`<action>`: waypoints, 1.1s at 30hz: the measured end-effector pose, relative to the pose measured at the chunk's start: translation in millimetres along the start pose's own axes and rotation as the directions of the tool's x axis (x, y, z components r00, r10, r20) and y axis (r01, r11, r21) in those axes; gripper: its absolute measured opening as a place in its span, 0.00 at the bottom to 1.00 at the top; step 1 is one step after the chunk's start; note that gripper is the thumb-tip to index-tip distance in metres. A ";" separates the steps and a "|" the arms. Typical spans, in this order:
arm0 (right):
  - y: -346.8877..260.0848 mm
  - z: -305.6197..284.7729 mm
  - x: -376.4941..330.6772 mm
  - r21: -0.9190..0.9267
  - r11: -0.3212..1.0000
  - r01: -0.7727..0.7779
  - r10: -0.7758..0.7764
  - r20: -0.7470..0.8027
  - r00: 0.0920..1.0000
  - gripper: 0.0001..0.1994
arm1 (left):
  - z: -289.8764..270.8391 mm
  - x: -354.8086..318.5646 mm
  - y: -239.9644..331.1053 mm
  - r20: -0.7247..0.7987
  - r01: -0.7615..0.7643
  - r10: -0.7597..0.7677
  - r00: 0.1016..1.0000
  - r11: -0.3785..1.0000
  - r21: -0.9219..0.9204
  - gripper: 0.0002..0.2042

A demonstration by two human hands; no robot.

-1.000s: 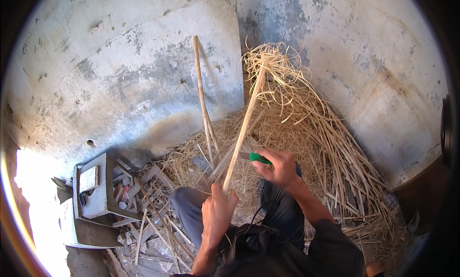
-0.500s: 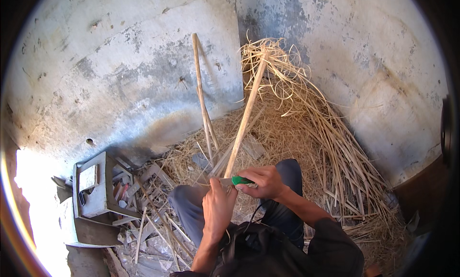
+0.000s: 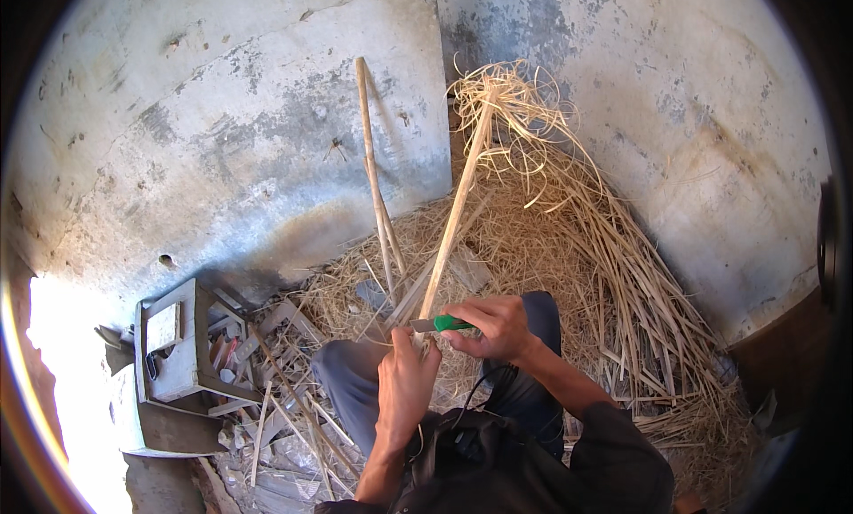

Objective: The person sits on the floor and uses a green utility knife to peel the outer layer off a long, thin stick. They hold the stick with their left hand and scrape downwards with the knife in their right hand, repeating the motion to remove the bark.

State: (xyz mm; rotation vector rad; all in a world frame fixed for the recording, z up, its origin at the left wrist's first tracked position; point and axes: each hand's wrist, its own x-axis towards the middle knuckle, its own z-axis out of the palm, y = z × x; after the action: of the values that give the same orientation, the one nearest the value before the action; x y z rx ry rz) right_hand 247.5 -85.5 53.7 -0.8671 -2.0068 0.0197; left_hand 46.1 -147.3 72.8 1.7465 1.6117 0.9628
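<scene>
My right hand (image 3: 498, 326) is closed round the green handle of a knife (image 3: 449, 323). Its short blade lies across a long pale wooden strip (image 3: 460, 199), near that strip's lower end. With fingers wrapped round this lower end, my left hand (image 3: 406, 372) grips the strip just below the blade. The strip slants up and away from me, and its far end meets a tangle of curled shavings (image 3: 515, 114) in the corner. Between my knees both hands are close together, the left thumb near the blade. The strip's end inside my left hand is hidden.
Thin sticks (image 3: 378, 185) lean on the wall at the left. Long split strips (image 3: 640, 292) lie heaped along the right wall. Straw-like shavings (image 3: 524, 239) cover the floor. A worn grey box (image 3: 173, 345) with odds and ends stands at the left, beside scattered scraps (image 3: 284, 425).
My right hand and the knife have moved slightly up and away along the strip. The left hand keeps its grip, nearly still. The strip's far end has shifted slightly.
</scene>
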 end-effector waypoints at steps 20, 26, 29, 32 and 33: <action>61.9 -27.4 24.1 -0.107 0.986 -0.127 0.102 -0.212 0.972 0.21 | -7.5 -25.1 -11.8 0.098 0.014 -0.019 0.995 0.999 0.051 0.15; 112.5 -60.2 37.6 -0.279 0.881 -0.382 0.335 -0.203 0.920 0.21 | -12.1 -40.0 -19.0 0.157 -0.012 0.006 0.988 0.999 0.037 0.14; 130.0 -68.1 43.9 -0.309 0.860 -0.407 0.339 -0.252 0.906 0.19 | -9.6 -47.3 -29.3 0.181 -0.008 0.001 0.983 0.999 0.039 0.15; 141.8 -68.0 41.7 -0.206 0.907 -0.367 0.295 -0.310 0.904 0.17 | -8.9 -54.6 -33.6 0.215 0.018 -0.027 0.976 0.999 0.043 0.15; 141.6 -64.8 41.2 -0.178 0.901 -0.396 0.338 -0.285 0.897 0.17 | -10.4 -54.4 -32.6 0.218 0.023 -0.029 0.976 0.999 0.030 0.14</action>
State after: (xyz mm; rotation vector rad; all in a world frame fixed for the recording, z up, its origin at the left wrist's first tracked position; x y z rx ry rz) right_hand 363.1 24.8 74.0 -1.3281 -1.6059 -0.1054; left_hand 17.9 -198.3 45.7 1.7771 1.5087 0.7118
